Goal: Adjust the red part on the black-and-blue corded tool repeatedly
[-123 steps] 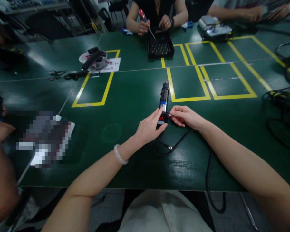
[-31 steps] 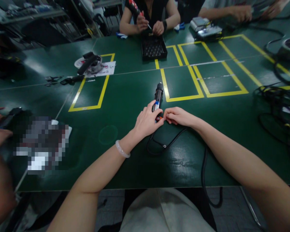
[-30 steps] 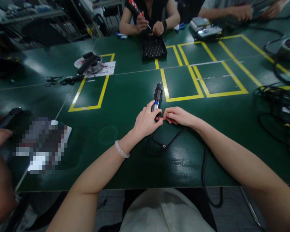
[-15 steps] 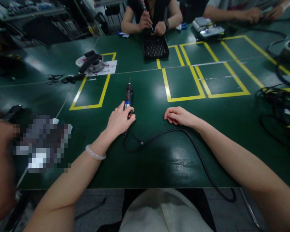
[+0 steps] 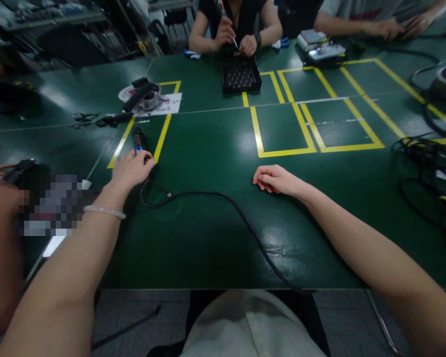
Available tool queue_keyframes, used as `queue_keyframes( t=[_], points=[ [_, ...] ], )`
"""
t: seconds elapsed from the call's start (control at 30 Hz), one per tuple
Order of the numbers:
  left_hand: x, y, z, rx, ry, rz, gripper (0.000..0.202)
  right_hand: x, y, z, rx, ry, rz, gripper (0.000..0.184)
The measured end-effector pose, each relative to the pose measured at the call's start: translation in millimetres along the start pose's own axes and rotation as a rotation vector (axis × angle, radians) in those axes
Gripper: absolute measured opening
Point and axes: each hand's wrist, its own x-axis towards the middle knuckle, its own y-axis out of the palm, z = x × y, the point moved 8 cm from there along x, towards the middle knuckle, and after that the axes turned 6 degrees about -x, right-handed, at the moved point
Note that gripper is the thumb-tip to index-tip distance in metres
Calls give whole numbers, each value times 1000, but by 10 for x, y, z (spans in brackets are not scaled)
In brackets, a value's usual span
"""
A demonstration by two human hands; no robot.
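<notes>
My left hand (image 5: 132,169) is closed round the rear end of a black electric screwdriver (image 5: 137,140) with a blue band, lying on the green table (image 5: 208,148) at the left, beside a yellow taped rectangle. Its black cable (image 5: 223,208) trails from the tool across the table and over the near edge. My right hand (image 5: 275,179) rests on the table near the middle, fingers curled loosely, with nothing visible in it.
A person opposite works with a screwdriver over a black tray (image 5: 241,77). A round object on white paper (image 5: 148,96) lies at the far left. Coiled black cables (image 5: 431,163) sit at the right. Another person's hand and a blurred item (image 5: 48,203) are at my left.
My left hand has slid the screwdriver from the table's middle far to the left, dragging the cable with it. My right hand let go and stays where it was.
</notes>
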Motion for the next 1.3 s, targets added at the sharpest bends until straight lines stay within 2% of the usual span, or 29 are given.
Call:
queue_keyframes(
  t=[0.2,0.37,0.57,0.87,1.0,1.1,1.17,1.3],
  points=[
    [190,-9,320,28,-58,36,51,10,1,-32,23,-6,3,15],
    [288,47,463,28,-88,14,57,15,-2,-41,32,-17,-3,16],
    [336,92,460,21,-79,7,63,15,0,-36,33,-11,-10,16],
    [253,6,359,1,-66,33,57,14,14,-37,60,28,-27,15],
    [109,5,186,-5,-42,28,52,17,10,-48,81,43,-35,15],
    [-98,17,-87,-4,-34,-21,48,31,17,-48,89,33,-31,15],
    [-284,-7,-373,-12,0,-87,49,39,25,-47,99,31,-29,14],
    [-684,-41,-1084,-29,133,-135,54,44,-7,-25,141,19,-69,14]
  ],
)
